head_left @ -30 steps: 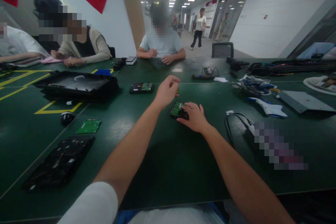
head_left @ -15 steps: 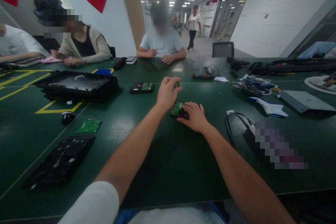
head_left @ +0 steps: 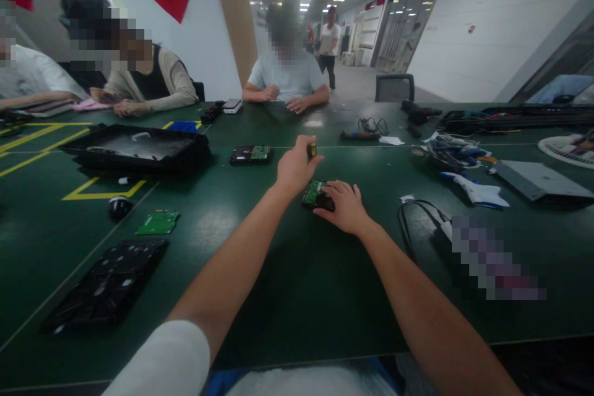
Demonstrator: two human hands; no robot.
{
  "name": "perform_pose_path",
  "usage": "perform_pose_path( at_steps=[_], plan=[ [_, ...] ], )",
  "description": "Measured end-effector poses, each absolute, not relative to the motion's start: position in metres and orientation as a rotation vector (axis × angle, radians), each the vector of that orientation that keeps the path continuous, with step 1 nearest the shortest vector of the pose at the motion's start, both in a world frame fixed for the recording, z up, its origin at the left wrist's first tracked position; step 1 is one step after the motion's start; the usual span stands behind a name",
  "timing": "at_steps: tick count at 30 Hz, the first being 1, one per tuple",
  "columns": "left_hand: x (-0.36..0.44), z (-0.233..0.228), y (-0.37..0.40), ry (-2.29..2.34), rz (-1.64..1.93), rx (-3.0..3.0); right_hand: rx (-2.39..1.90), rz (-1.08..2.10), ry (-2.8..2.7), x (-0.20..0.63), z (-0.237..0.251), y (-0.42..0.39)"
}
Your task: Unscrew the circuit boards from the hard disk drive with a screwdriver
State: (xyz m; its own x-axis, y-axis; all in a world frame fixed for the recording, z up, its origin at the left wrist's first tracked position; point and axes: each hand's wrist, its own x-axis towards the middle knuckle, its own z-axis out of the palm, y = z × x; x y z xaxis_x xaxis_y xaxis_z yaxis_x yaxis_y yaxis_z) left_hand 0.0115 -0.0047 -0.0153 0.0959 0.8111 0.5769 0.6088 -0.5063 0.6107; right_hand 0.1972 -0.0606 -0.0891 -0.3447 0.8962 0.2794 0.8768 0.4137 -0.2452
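My left hand is closed round a short black-and-yellow screwdriver, of which only the handle shows; its tip is hidden. Just below and to the right, my right hand grips a hard drive that lies on the table, its green circuit board facing up. The fingers rest over the drive's right part and the thumb is at its near edge. Another hard drive with a green board sits farther off to the left.
A loose green circuit board and a black slotted panel lie at left, near a black tray. On the right are a cable bundle, a blue-and-white glove-like piece and a grey metal box. People sit across the table.
My left hand has turned slightly and its fingers have shifted on the screwdriver, showing more yellow. My right hand and the hard drive have stayed put. A person in the background has walked on.
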Motion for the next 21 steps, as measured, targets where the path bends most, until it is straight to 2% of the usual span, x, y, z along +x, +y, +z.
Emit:
perform_pose_path(
  at_steps=[8,21],
  plan=[
    [0.009,-0.015,0.001,1.236,1.533,2.274,-1.525,0.088,-2.296,0.196,-0.087,-0.063],
    [0.01,-0.016,0.006,1.122,1.562,2.191,-1.562,0.224,-2.196,0.194,-0.081,-0.064]
  ],
)
